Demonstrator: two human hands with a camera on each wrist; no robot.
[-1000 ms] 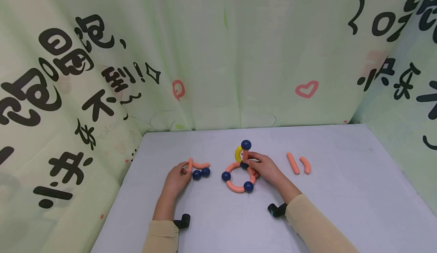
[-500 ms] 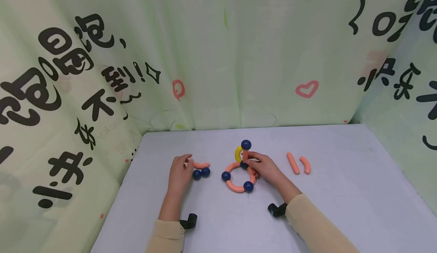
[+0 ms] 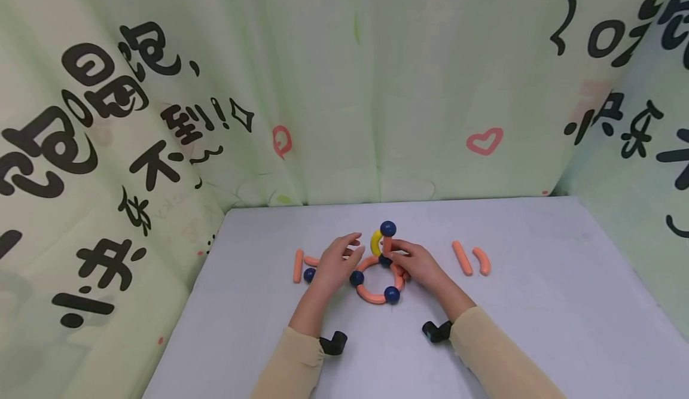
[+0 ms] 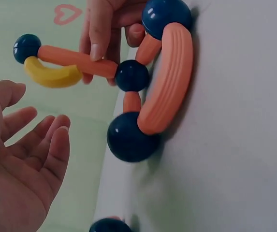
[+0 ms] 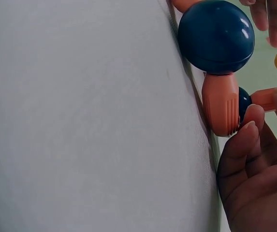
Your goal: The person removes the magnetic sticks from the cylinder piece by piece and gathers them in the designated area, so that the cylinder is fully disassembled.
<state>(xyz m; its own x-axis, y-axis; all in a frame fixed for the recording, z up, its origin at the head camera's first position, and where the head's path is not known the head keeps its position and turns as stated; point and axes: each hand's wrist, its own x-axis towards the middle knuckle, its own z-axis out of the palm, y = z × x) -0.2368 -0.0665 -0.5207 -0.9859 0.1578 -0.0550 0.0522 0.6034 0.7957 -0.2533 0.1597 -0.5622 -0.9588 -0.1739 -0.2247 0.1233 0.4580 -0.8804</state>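
Note:
On the table a ring of orange curved rods (image 3: 370, 294) joined by dark blue balls (image 3: 392, 294) lies flat. A straight orange rod (image 4: 75, 60) stands up from the ring's far ball, topped by another blue ball (image 3: 388, 228). From that top ball a yellow curved rod (image 4: 53, 76) hangs, its lower end apart from the ring in the left wrist view. My right hand (image 3: 417, 262) pinches the upright rod near its base. Left of the structure my left hand (image 3: 338, 262) hovers with fingers spread and nothing in them, close to the yellow rod.
A loose straight orange rod (image 3: 298, 266), a curved orange one (image 3: 311, 261) and a blue ball (image 3: 309, 275) lie to the left, partly behind my left hand. At the right rest a straight rod (image 3: 462, 258) and a curved rod (image 3: 481, 261). A printed curtain (image 3: 420, 88) stands behind the table.
My left hand has let go of the straight orange rod at the left, leaving it on the table, and moved right to beside the yellow rod. The right hand stays put.

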